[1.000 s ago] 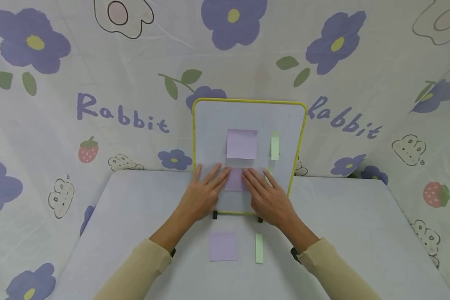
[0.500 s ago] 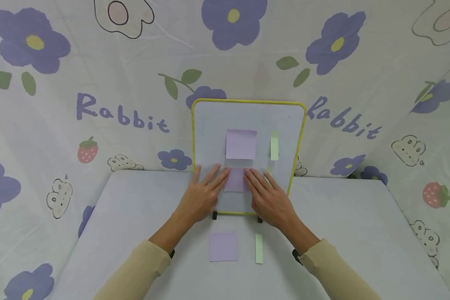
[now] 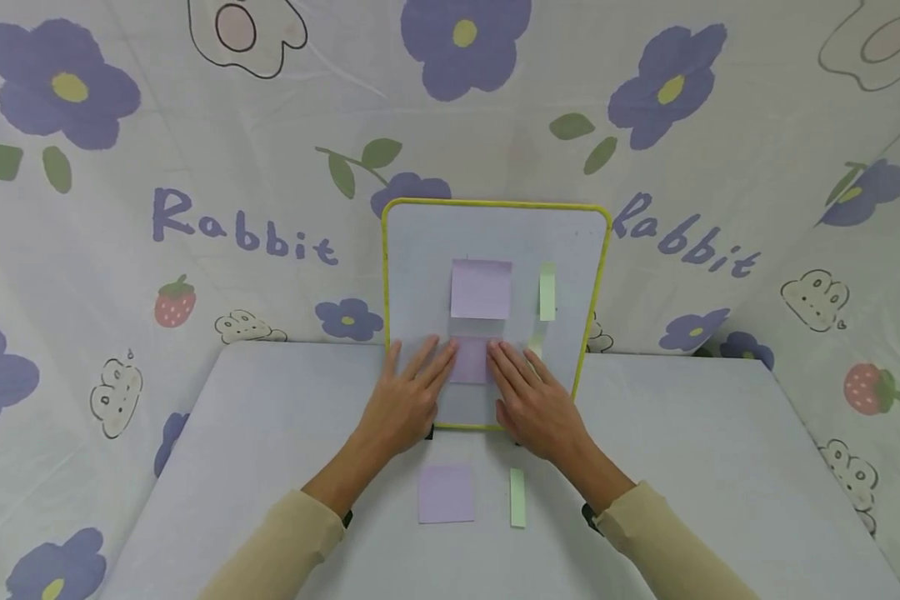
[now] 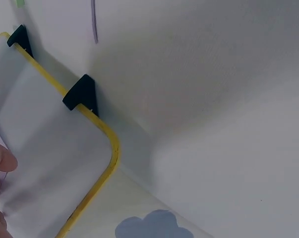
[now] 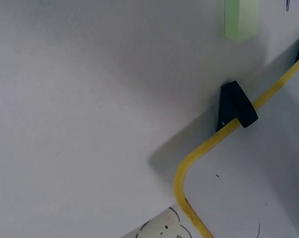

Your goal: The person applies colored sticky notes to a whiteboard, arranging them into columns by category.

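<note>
A whiteboard (image 3: 420,250) with a yellow frame stands upright on the table. My left hand (image 3: 401,404) rests on its lower left part, fingertips at the left edge of a lower purple sticky note (image 3: 471,367). Straight fingers of my right hand (image 3: 536,407) touch that note's right edge. Above it hangs another purple sticky note (image 3: 481,289), its lower edge lifted off the board. A narrow green sticky note (image 3: 547,292) is to its right. Below that, a second green note (image 3: 536,342) is partly hidden by my right hand. The left wrist view catches a left fingertip (image 4: 8,161).
On the table before the board lie a purple sticky-note pad (image 3: 446,494) and a narrow green pad (image 3: 517,498). Black feet (image 4: 84,94) hold the board's lower edge. Behind stands a cloth backdrop (image 3: 270,150) printed with flowers and rabbits.
Both hands have slid slightly down the board. More of the lower green note shows above my right hand. The lower purple note stays in place.
</note>
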Tool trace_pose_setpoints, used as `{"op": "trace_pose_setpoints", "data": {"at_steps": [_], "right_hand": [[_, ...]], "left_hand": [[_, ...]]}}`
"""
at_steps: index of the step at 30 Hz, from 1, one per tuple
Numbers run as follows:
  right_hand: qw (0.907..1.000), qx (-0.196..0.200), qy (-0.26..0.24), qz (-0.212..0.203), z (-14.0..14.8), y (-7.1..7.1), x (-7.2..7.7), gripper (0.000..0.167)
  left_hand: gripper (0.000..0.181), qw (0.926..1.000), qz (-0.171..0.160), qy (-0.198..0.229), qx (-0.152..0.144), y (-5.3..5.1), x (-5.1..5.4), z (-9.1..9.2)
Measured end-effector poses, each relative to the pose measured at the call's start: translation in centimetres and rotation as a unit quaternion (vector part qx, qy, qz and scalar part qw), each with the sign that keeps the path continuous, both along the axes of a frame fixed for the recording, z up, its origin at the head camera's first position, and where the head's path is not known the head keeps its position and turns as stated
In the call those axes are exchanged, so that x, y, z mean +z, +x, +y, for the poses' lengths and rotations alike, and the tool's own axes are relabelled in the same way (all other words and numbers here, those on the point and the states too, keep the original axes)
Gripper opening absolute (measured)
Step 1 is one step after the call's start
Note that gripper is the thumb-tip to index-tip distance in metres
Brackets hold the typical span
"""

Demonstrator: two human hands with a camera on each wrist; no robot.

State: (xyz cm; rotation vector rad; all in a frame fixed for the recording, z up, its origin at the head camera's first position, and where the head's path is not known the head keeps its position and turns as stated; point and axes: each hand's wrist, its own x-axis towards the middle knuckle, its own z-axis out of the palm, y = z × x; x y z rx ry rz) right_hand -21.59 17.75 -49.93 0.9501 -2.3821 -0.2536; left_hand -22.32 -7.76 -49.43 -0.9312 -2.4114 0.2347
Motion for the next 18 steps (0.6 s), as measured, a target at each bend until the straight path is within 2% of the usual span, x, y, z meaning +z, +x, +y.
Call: {"op": "trace_pose_setpoints", "data": {"at_steps": [6,12,18], "right_hand": [[1.0000,-0.004,0.002,0.001,0.0,0.2,-0.3,0.072],[0.9998,-0.006,0.018,-0.004,0.1,0.7,-1.0,0.071],[1.0000,0.006,0.004,0.000,0.1,0.8,-1.3,0.073]], "left_hand": [[0.070,0.9999,-0.008,-0.004,0.009,0.3,-0.6,0.1],[0.071,0.9999,-0.004,-0.009,0.013,0.5,-0.7,0.2],[0.073,1.0000,-0.005,-0.001,0.008,0.5,-0.9,0.1]]}}
